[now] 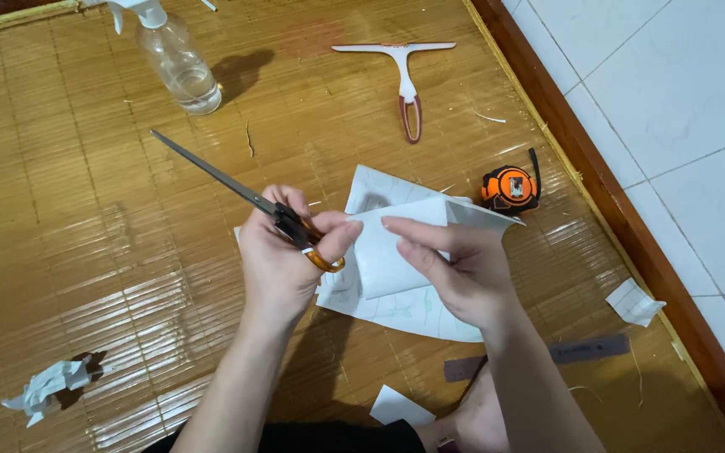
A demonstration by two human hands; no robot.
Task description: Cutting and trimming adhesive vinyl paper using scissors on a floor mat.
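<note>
left hand (283, 260) is closed around long orange-handled metal scissors (249, 197) (blades shut), thumb touching the folded white paper sheet (396, 260). right hand (455, 268) pinches that sheet's fold. just right of the sheet sits an orange-black tape measure (509, 188).
</note>
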